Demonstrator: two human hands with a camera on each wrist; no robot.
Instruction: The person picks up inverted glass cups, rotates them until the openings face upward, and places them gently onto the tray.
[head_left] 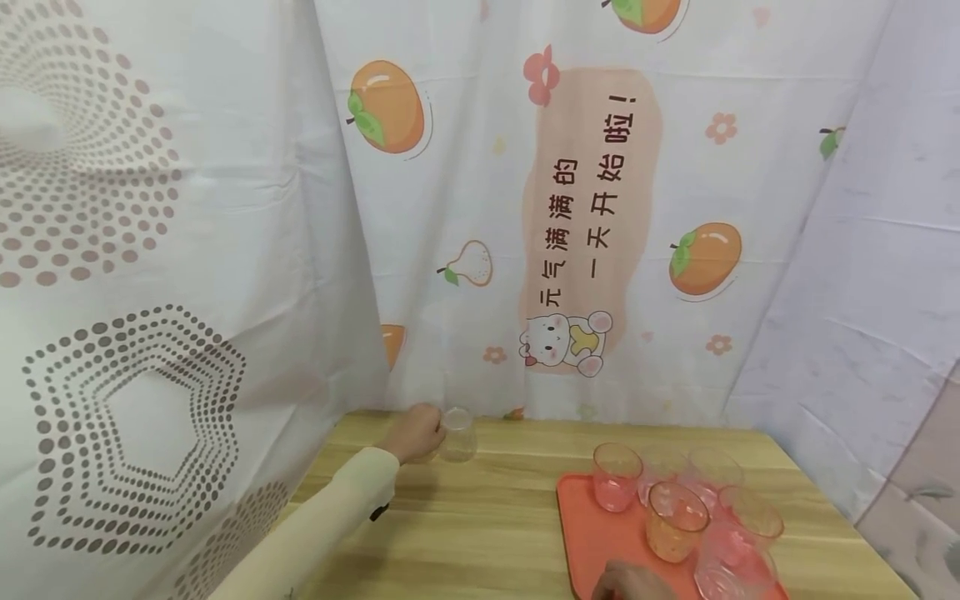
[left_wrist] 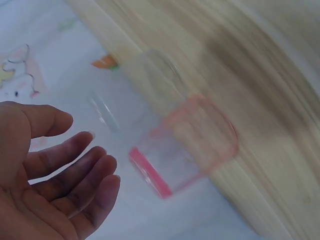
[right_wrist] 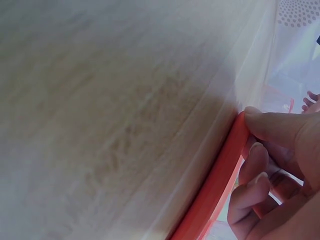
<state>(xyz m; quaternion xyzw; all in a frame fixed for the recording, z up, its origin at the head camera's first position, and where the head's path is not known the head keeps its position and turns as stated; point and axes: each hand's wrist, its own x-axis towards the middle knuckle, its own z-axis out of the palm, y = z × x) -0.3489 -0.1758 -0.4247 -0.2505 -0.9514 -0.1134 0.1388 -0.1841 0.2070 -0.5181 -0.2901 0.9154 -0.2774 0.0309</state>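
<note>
At the back left of the table, my left hand [head_left: 417,432] is beside a clear glass [head_left: 458,437]. In the left wrist view the left hand [left_wrist: 55,170] has its fingers loosely bent with nothing in them. Apart from its fingertips stands a glass with a pink base [left_wrist: 182,147], and behind that the clear glass [left_wrist: 159,75]. My right hand [head_left: 633,581] is at the near edge of a red tray [head_left: 592,533]. Seen from the right wrist, its thumb presses the tray's rim [right_wrist: 220,180] and the fingers curl in against it.
Several tinted glasses stand on the tray, among them a pink one [head_left: 617,479] and an orange one [head_left: 675,523]. A white printed curtain [head_left: 465,183] hangs behind the wooden table [head_left: 480,517], with more curtains along both sides.
</note>
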